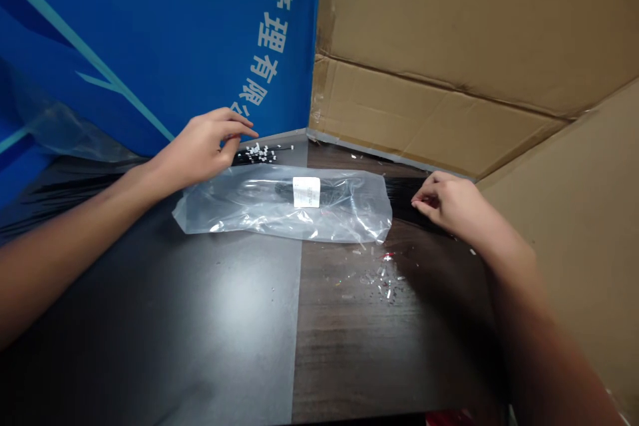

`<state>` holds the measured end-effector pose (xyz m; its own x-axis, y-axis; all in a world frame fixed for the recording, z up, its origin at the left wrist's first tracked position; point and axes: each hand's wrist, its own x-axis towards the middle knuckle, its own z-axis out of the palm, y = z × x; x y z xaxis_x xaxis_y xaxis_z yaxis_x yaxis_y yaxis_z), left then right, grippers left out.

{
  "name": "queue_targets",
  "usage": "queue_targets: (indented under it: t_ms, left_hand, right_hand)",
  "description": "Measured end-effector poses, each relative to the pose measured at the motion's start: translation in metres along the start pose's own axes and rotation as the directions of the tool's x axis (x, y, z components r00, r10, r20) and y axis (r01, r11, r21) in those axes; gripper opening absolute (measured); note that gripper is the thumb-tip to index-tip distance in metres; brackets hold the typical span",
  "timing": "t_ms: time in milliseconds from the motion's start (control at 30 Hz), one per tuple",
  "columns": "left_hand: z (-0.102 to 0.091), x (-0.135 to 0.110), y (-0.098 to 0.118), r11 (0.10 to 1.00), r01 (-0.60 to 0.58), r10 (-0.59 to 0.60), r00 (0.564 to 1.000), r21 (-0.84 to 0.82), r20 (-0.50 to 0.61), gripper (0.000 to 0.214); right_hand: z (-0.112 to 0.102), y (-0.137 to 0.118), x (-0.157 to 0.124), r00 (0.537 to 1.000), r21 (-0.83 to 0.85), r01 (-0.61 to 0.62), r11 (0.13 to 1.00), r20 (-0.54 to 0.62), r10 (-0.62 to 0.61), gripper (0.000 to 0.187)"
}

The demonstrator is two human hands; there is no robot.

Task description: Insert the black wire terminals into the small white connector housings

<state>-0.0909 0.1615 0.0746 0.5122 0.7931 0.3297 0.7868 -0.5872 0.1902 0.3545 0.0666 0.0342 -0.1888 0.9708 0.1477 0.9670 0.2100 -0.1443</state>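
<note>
Head view: at the far left, a blue printed board [150, 33] with large white lettering stands behind the table, and a loose sheet of clear plastic [60, 126] lies against its lower part. Your left hand [197, 150] reaches in from that side with its fingers loosely curved and open, holding nothing you can see. It sits just above the upper left edge of the clear plastic bag [239, 213], close to a scatter of small white bits [259, 154] on the table [224, 306]. The table is dark grey on the left and brown wood grain on the right, and the bag lies flat across the seam between the two colours. A white label [306, 192] sits near the middle of the bag. A bundle of thin black strands [407, 203] shows through the plastic and sticks out past the bag's right end, with more black showing beyond its upper left edge. Your right hand [444, 203] is at that right end, its fingers curled against the strands, though you cannot tell whether they are pinching them. Below it lie clear scraps [382, 279] and a small red scrap [388, 255]. Sheets of brown cardboard [439, 46] fill the back and right side.
</note>
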Motion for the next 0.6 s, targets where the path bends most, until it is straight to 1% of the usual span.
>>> queue_targets:
  t_ms: [100, 200, 267, 333, 400, 433, 500, 533, 567, 600]
  left_hand:
    - [-0.005, -0.006, 0.028, 0.997, -0.074, 0.073, 0.996, -0.032, -0.048, 0.036]
    - [-0.003, -0.018, 0.062, 0.963, -0.238, 0.223, 0.967, -0.123, -0.124, 0.029]
    - [0.002, -0.031, 0.086, 0.913, -0.344, 0.319, 0.937, -0.219, -0.142, 0.024]
    - [0.011, -0.047, 0.108, 0.859, -0.409, 0.388, 0.912, -0.308, -0.132, 0.024]
    - [0.023, -0.061, 0.124, 0.823, -0.464, 0.454, 0.884, -0.327, -0.111, 0.026]
    - [0.030, -0.066, 0.129, 0.815, -0.500, 0.489, 0.865, -0.294, -0.113, 0.026]
    - [0.043, -0.072, 0.131, 0.825, -0.546, 0.532, 0.837, -0.148, -0.127, 0.027]
    - [0.048, -0.072, 0.130, 0.837, -0.541, 0.530, 0.839, -0.082, -0.128, 0.029]
    - [0.053, -0.072, 0.127, 0.856, -0.514, 0.506, 0.854, -0.046, -0.125, 0.030]
    - [0.056, -0.070, 0.124, 0.879, -0.474, 0.466, 0.876, -0.046, -0.121, 0.031]
  right_hand:
    - [-0.005, 0.007, -0.001, 1.000, -0.026, -0.016, 1.000, -0.023, 0.015, 0.015]
    - [-0.013, 0.014, -0.003, 0.998, -0.055, -0.046, 0.997, -0.053, 0.043, 0.015]
    - [-0.018, 0.018, -0.005, 0.995, -0.074, -0.072, 0.995, -0.079, 0.066, 0.015]
    - [-0.024, 0.022, -0.009, 0.991, -0.092, -0.093, 0.991, -0.108, 0.083, 0.015]
    - [-0.028, 0.024, -0.013, 0.986, -0.107, -0.109, 0.988, -0.141, 0.094, 0.016]
    - [-0.030, 0.026, -0.015, 0.982, -0.112, -0.119, 0.987, -0.159, 0.100, 0.016]
    - [-0.033, 0.029, -0.019, 0.971, -0.115, -0.147, 0.982, -0.206, 0.121, 0.016]
    - [-0.034, 0.032, -0.020, 0.962, -0.114, -0.165, 0.980, -0.236, 0.134, 0.016]
    - [-0.035, 0.034, -0.021, 0.951, -0.113, -0.182, 0.977, -0.271, 0.146, 0.016]
    - [-0.036, 0.036, -0.021, 0.936, -0.112, -0.202, 0.973, -0.316, 0.158, 0.015]
